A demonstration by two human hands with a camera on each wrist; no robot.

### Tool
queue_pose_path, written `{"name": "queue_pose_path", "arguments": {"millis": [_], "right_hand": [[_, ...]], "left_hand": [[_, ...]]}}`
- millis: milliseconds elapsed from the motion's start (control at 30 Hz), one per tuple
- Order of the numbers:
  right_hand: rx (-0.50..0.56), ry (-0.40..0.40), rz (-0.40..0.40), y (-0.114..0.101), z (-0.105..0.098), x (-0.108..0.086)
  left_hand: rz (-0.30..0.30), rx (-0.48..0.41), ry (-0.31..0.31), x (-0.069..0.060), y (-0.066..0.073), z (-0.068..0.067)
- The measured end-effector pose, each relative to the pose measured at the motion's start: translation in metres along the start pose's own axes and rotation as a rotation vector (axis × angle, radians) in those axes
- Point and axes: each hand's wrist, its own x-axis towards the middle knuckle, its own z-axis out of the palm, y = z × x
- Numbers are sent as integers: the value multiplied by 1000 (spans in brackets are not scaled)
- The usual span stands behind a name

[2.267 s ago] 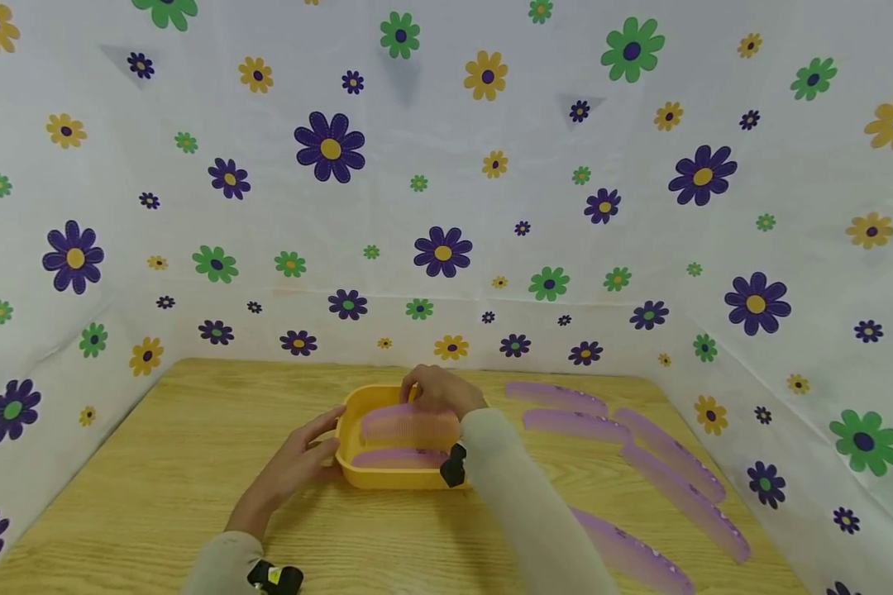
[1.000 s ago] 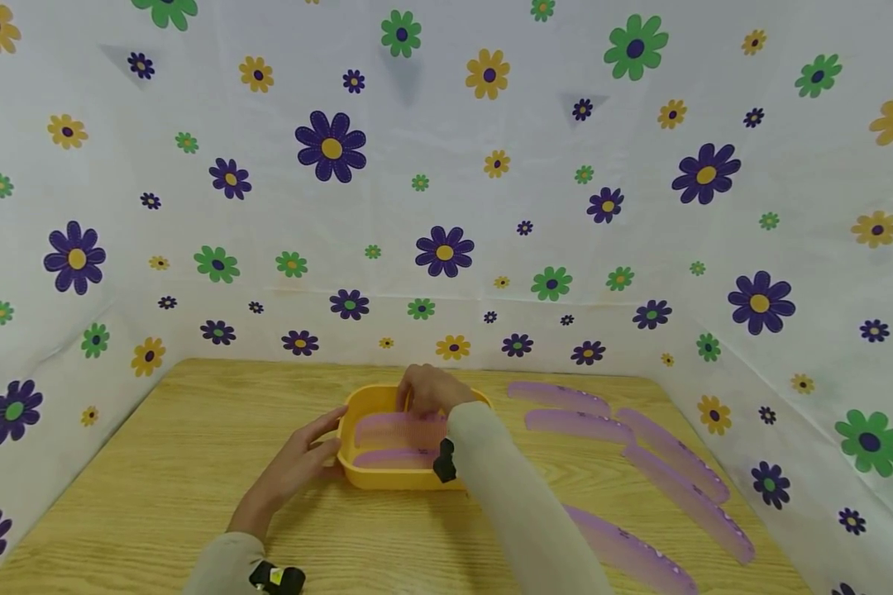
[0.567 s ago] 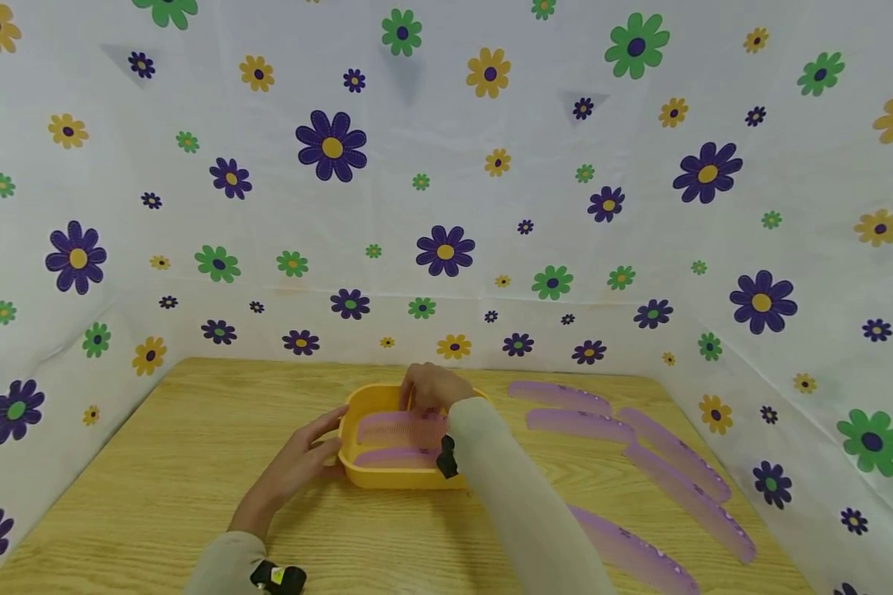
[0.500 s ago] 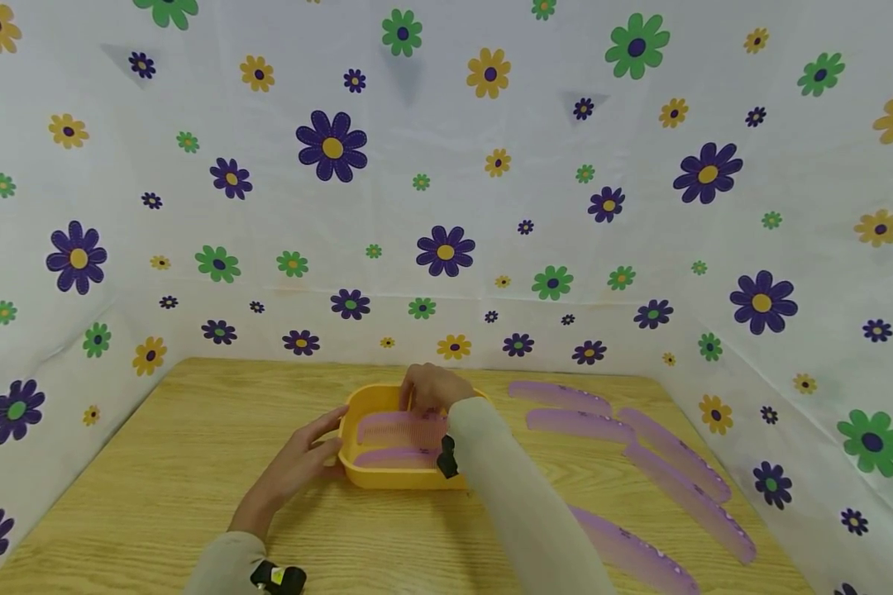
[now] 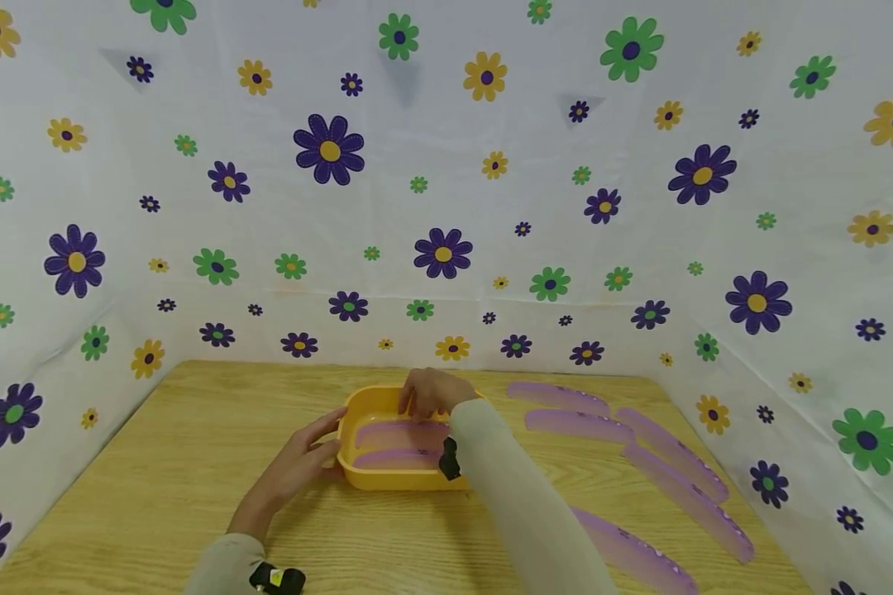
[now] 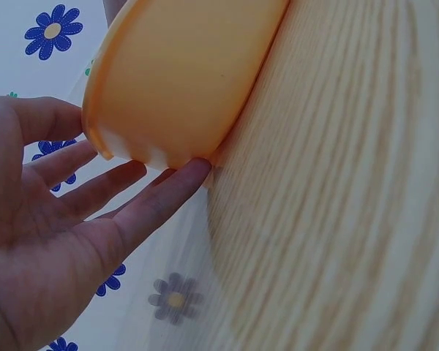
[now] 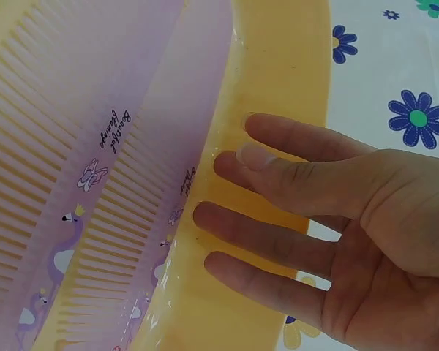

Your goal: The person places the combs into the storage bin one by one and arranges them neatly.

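Flowered cloth (image 5: 387, 190) backs the table (image 5: 156, 487); left grip (image 5: 302, 454), touching tray (image 5: 402, 480), and right grip (image 5: 437, 392) have fingers apart.

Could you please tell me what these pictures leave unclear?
Left wrist view: inside of tray, hidden by its wall.
Head view: right ends of both tray combs, behind the right arm.
Head view: nearest loose comb, cut off by bottom edge.
Head view: print on loose combs, too small.

Rear comb (image 5: 389, 433) lowered in yellow tray (image 5: 409, 480), right grip (image 5: 435, 391) off it
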Motion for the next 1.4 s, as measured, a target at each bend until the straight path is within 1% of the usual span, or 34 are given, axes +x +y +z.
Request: {"name": "queue_pose_path", "arguments": {"millis": [133,267,467,600,767,867,933,1133,1400], "right_hand": [[20,-15,-33,2,-2,-3],[33,-17,-32,1,-6,-9],[-53,-2,-72,-1,-15,-24],[-102,16,-99,2,-18,-36],[-137,55,-127,11,-19,-54],[-134,74,-136,15,-20,-67],[-126,91,-145,18,-22,-76],[-103,167,-130,32,-25,-102],[-79,233,-90,65,-30,-130]], "left_hand": [[11,-10,-10,-2,2,0],[3,-2,2,-3,2,1],[-18,15,17,-1,3,1],[-14,-1,12,0,1,0],[-11,1,3,0,1,0],[-22,2,12,0,0,1],[-17,9,8,0,-1,1],[-21,-1,8,-1,-1,1],[-18,10,7,-2,0,1]]}}
